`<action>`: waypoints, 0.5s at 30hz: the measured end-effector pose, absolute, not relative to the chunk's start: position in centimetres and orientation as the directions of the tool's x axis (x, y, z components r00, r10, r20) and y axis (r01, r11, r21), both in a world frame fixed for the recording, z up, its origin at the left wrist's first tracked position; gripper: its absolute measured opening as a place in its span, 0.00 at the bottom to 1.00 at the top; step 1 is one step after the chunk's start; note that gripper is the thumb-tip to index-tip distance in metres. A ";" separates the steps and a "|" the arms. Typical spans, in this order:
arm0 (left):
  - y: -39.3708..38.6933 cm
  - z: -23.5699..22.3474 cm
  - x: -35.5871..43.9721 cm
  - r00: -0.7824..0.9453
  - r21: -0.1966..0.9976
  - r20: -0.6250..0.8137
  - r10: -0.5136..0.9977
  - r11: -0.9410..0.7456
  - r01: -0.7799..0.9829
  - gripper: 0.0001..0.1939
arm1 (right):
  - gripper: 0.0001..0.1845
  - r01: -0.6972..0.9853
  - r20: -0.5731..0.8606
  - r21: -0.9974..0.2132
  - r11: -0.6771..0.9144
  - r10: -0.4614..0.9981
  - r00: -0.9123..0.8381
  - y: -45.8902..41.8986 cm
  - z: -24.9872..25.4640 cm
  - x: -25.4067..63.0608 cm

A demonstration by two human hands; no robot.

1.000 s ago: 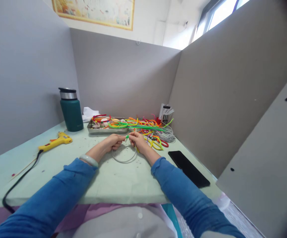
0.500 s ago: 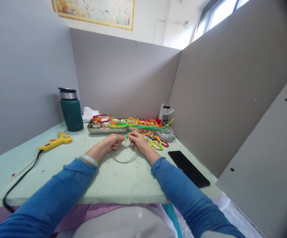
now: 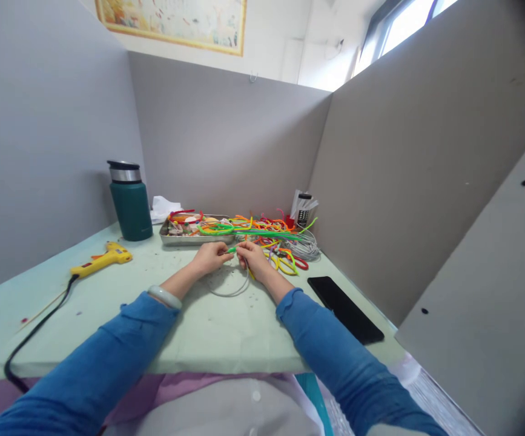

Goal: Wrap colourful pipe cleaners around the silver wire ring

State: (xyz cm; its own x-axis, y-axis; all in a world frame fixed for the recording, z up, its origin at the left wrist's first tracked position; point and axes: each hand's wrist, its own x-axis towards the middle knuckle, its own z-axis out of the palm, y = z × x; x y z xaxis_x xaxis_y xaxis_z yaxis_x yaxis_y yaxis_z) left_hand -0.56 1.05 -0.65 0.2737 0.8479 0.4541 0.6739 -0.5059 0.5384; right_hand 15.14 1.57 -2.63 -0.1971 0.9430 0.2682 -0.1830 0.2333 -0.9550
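Over the middle of the table, my left hand [image 3: 211, 258] pinches the end of a green pipe cleaner [image 3: 232, 249]. Beside it my right hand [image 3: 254, 260] is closed, thumb and fingers pressed together, on a thin grey wire loop [image 3: 232, 295] where the green piece sits. The loop hangs below both hands, its upper part partly hidden by the fingers. A bit of yellow shows just under my right hand; I cannot tell whether it is held.
Behind my hands are a metal tray [image 3: 189, 241] of small parts and a heap of coloured pipe cleaners [image 3: 271, 233], with grey wire [image 3: 305, 247] beside it. A yellow glue gun [image 3: 103, 260] and green bottle [image 3: 130, 209] stand left, a black phone [image 3: 346, 309] right.
My left hand has shifted slightly right and its fingers have regripped closer to the green piece. The wire loop has turned a little; my right hand stays nearly still.
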 end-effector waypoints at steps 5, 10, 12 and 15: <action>1.1 -0.7 -0.8 0.322 0.361 0.501 0.804 -0.531 0.767 0.14 | 0.10 -0.185 0.267 -0.955 0.231 0.942 -0.204 1.6 -2.6 15.1; 1.1 -0.7 -0.8 0.380 0.296 0.491 0.784 -0.560 0.774 0.15 | 0.10 -0.186 0.266 -0.955 0.230 0.943 -0.200 1.7 -2.7 15.1; 1.0 -0.7 -0.7 0.396 0.293 0.488 0.778 -0.574 0.765 0.15 | 0.11 -0.185 0.261 -0.956 0.226 0.945 -0.195 1.7 -2.6 15.1; 1.1 -0.7 -0.7 0.401 0.293 0.464 0.790 -0.564 0.772 0.15 | 0.10 -0.178 0.248 -0.960 0.216 0.951 -0.186 1.6 -2.5 15.0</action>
State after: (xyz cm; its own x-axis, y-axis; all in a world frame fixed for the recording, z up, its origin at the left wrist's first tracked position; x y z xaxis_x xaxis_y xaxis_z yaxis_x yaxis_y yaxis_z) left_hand -0.70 1.07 -0.71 0.4008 0.7898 0.4643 0.7717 -0.5642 0.2934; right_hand 15.03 1.58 -2.51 -0.1861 0.9507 0.2481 -0.1779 0.2158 -0.9601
